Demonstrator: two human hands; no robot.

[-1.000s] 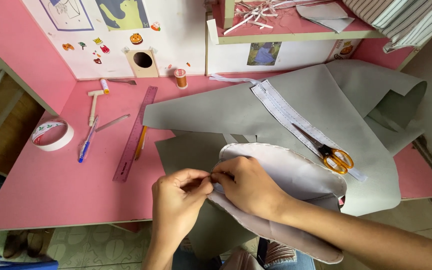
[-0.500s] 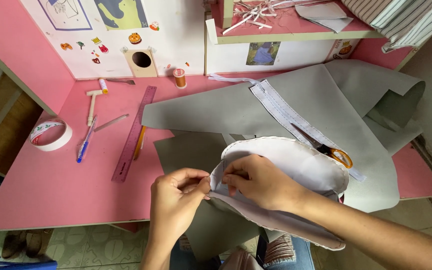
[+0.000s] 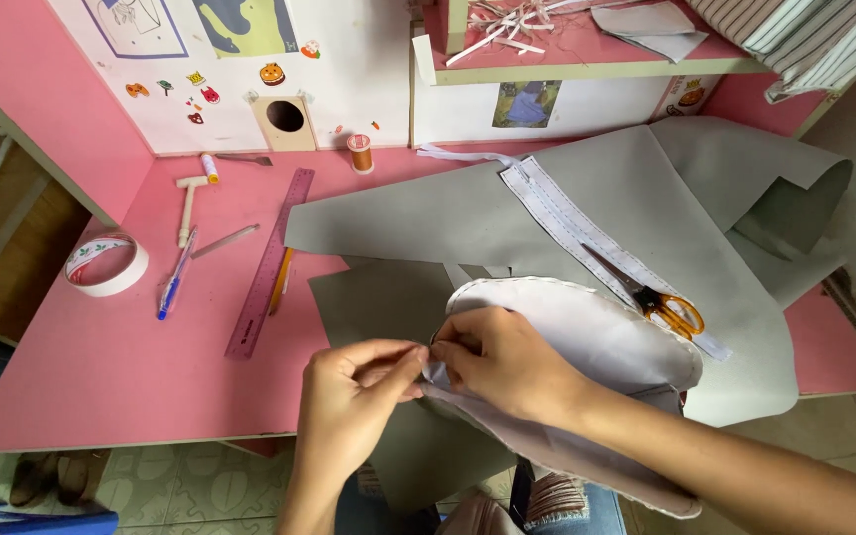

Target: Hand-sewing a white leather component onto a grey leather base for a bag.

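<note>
My left hand [image 3: 357, 389] and my right hand [image 3: 502, 364] meet at the left edge of a curved, stitched grey-white leather piece [image 3: 596, 332] held over the front of the pink table [image 3: 101, 376]. Both pinch that edge with thumb and fingers, the fingertips touching each other. The piece bends over my right forearm and hangs down below the table edge. Whether a needle or thread is between the fingers is too small to tell. Under it lies a large grey sheet [image 3: 448, 213].
Orange-handled scissors [image 3: 661, 302] lie on a white stitched strip [image 3: 572, 223] on the grey sheet. To the left are a purple ruler [image 3: 271, 262], a pencil [image 3: 280, 280], a blue pen [image 3: 172, 282], a tape roll [image 3: 106, 264], a small hammer [image 3: 188, 203] and a thread spool [image 3: 360, 153].
The leather piece has been lifted and turned, its upper edge now covering part of the scissors' blades. Both hands stayed pinched at its left edge, shifting slightly.
</note>
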